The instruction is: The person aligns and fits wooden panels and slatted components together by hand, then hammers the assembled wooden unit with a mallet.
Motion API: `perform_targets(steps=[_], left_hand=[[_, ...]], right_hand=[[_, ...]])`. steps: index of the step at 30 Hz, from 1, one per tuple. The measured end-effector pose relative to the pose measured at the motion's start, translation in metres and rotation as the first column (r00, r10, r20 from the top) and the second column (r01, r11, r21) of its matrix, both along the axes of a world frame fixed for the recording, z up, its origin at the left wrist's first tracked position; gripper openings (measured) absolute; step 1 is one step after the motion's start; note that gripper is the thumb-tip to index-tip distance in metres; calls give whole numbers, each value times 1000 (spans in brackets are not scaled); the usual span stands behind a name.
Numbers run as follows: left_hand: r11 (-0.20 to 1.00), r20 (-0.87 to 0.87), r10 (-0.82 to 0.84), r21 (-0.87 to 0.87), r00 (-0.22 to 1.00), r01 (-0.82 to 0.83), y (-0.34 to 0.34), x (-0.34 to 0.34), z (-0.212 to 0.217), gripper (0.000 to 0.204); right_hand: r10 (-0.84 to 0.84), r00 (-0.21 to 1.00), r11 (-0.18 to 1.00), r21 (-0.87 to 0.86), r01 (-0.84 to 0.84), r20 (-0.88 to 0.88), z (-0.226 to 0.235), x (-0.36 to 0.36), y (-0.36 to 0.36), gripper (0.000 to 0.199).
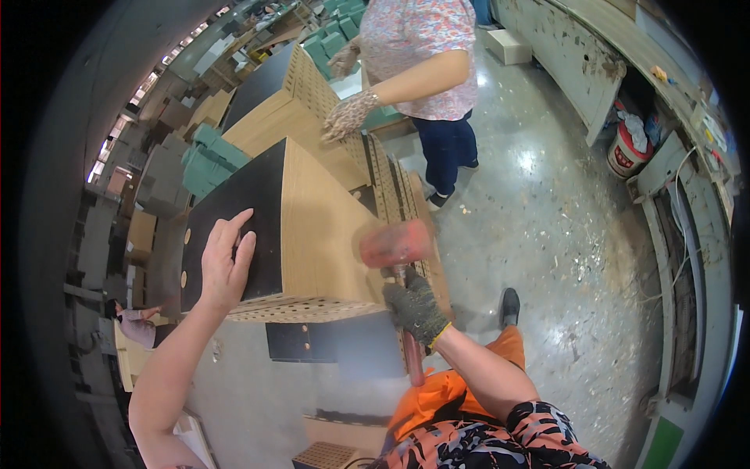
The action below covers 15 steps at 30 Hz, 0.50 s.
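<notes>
My bare left hand (225, 266) lies on the black panel (262, 191) of a wood-grain box (324, 219), its fingers stretched out and holding nothing. In a dark knitted glove, my right hand (418, 306) is wrapped round the handle of a mallet with a red head (396, 244). The blurred mallet head is up against or just in front of the box's light wooden side; I cannot tell whether they touch. Rows of round holes run along the box's near lower face (308, 309). Round wooden-coloured spots show at the panel's left edge.
Across the box a co-worker in a flowered top (418, 47) and patterned gloves reaches to another box (269, 117). Green foam-like blocks (211, 160) lie behind. A worn workbench (566, 66) and a red-and-white bucket (629, 148) stand right. A dark panel (312, 341) sits below the box.
</notes>
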<state>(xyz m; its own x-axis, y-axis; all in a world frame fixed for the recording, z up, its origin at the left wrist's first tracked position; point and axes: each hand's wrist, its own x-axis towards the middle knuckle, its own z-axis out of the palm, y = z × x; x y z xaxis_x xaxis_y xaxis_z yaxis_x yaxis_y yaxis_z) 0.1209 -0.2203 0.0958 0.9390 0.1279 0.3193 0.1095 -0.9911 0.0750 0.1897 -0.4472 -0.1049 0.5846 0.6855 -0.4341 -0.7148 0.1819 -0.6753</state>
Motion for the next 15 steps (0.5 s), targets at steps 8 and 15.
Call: perform_targets(steps=[8,15], left_hand=[[1000,-29,26,-1,999,-26,-2,-2,0,29],[1000,-13,-18,-15,1000,17,-4,1,2,29]], right_hand=[[78,997,997,2,-78,-15,-10,-4,1,30],[124,992,991,-48,-124,6,-33,0,6,27]])
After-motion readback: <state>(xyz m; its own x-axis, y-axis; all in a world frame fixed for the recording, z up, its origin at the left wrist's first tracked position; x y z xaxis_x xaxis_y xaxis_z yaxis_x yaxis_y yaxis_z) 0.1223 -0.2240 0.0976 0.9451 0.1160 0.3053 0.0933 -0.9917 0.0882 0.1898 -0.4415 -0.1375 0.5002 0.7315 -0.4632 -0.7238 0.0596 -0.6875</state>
